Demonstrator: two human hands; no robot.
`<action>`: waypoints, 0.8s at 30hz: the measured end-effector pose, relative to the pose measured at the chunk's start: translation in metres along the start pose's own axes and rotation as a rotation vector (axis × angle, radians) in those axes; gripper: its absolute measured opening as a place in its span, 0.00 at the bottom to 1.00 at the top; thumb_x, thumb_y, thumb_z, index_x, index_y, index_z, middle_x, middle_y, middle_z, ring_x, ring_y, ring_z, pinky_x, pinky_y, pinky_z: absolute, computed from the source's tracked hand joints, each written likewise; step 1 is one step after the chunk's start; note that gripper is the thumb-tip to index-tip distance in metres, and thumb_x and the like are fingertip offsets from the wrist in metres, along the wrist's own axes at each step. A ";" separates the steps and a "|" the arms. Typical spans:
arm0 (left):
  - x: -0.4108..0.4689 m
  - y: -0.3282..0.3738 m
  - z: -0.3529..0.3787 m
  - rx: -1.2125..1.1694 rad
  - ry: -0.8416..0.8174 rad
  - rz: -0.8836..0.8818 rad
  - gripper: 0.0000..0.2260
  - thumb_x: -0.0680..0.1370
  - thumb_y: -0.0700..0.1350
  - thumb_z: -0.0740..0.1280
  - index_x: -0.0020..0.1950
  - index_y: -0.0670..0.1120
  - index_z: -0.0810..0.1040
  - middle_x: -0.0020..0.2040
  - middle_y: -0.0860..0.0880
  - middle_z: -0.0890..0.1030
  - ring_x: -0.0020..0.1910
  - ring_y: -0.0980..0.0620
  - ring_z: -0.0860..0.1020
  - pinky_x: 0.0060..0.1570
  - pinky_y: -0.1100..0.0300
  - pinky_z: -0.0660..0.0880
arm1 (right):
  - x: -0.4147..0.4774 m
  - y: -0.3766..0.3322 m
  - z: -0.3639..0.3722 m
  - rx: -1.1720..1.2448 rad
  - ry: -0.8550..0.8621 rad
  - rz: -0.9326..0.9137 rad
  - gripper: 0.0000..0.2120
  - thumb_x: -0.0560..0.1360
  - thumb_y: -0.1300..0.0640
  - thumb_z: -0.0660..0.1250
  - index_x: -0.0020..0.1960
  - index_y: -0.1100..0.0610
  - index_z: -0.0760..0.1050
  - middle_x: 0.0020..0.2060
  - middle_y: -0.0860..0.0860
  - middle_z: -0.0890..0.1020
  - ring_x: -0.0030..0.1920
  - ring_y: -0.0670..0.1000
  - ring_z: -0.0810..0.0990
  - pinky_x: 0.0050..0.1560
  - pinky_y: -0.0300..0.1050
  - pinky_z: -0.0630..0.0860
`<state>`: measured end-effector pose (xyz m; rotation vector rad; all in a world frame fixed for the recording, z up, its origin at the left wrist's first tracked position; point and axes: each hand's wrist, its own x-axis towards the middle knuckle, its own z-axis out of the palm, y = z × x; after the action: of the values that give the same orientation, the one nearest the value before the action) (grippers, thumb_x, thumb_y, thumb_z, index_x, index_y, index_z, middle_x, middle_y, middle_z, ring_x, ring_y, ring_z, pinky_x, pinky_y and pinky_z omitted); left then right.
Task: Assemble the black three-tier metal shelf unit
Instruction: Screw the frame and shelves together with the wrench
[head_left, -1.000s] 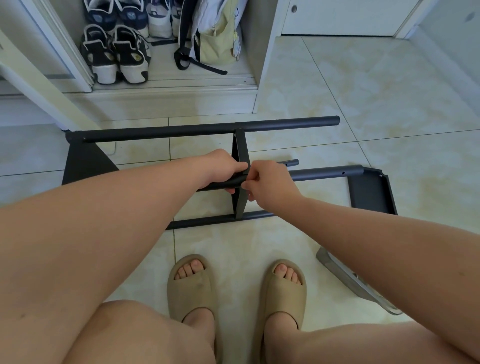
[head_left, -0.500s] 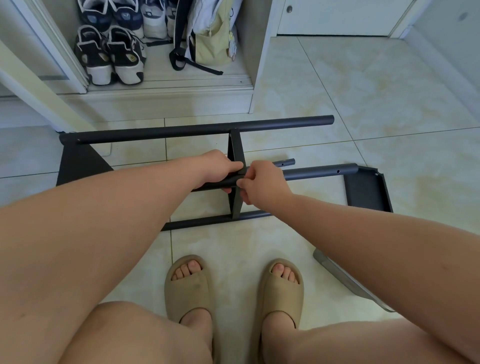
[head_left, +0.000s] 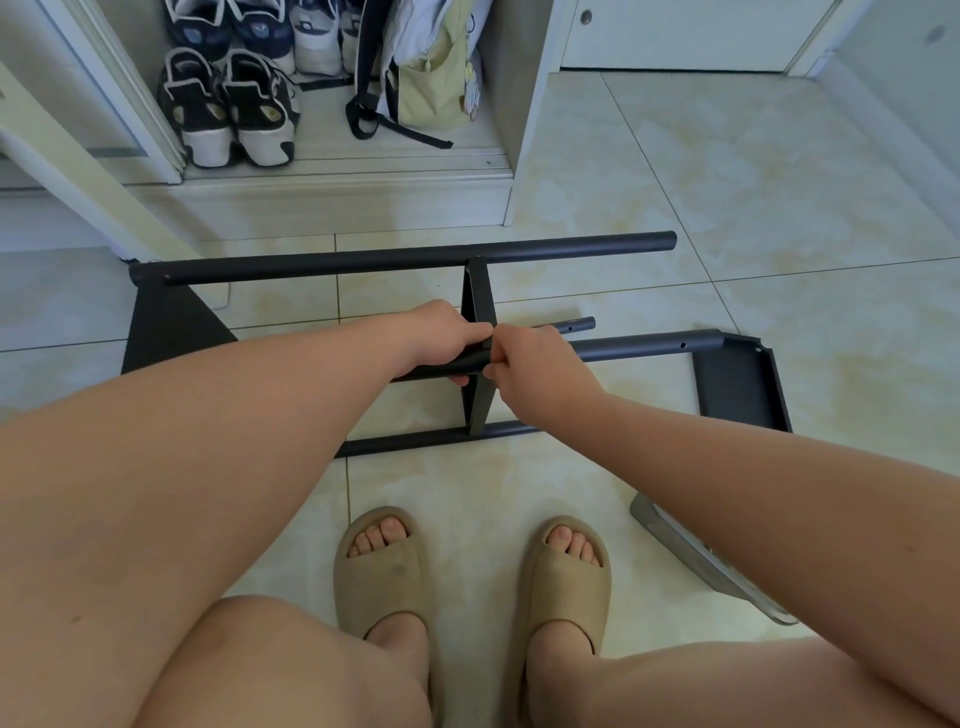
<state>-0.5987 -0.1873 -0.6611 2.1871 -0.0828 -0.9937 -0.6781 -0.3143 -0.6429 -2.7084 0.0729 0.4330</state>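
The black shelf unit lies on its side on the tiled floor. Its far pole (head_left: 415, 257) runs left to right, and a near pole (head_left: 415, 444) lies close to my feet. A middle shelf panel (head_left: 480, 395) stands on edge between them, with another panel (head_left: 171, 327) at the left end and a third (head_left: 740, 384) at the right. My left hand (head_left: 441, 338) grips an upper pole (head_left: 639, 347) just left of the middle panel. My right hand (head_left: 530, 358) pinches at the joint where that pole meets the panel; what it pinches is hidden.
A shoe alcove with sneakers (head_left: 228, 109) and a yellow-green bag (head_left: 431, 78) sits beyond the frame. A grey flat object (head_left: 696, 561) lies on the floor at the right, under my right arm. My feet in beige slides (head_left: 384, 566) stand just before the near pole.
Hands stay at the same joint on the upper pole. The view shifted slightly; the frame itself has not visibly moved.
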 end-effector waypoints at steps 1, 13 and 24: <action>0.000 0.000 0.000 -0.003 0.003 0.002 0.17 0.82 0.56 0.63 0.49 0.43 0.82 0.44 0.44 0.87 0.40 0.49 0.85 0.55 0.56 0.75 | -0.001 -0.001 0.001 0.001 0.005 0.017 0.06 0.83 0.57 0.61 0.48 0.54 0.66 0.40 0.52 0.73 0.41 0.55 0.75 0.40 0.46 0.69; 0.002 -0.001 0.001 0.037 0.019 0.015 0.19 0.82 0.54 0.61 0.55 0.41 0.83 0.37 0.46 0.86 0.33 0.53 0.83 0.49 0.58 0.74 | 0.004 0.004 0.009 0.074 -0.057 0.147 0.15 0.85 0.52 0.55 0.49 0.60 0.74 0.43 0.58 0.80 0.40 0.57 0.80 0.39 0.49 0.77; 0.003 -0.002 0.001 0.013 0.004 0.038 0.16 0.82 0.55 0.62 0.49 0.44 0.83 0.43 0.44 0.86 0.39 0.50 0.85 0.58 0.53 0.75 | -0.003 0.014 0.007 -0.040 0.138 -0.158 0.03 0.80 0.59 0.67 0.54 0.53 0.76 0.54 0.51 0.73 0.54 0.54 0.70 0.48 0.54 0.78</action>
<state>-0.5974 -0.1875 -0.6650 2.1916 -0.1286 -0.9698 -0.6843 -0.3245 -0.6533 -2.7540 -0.1128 0.2034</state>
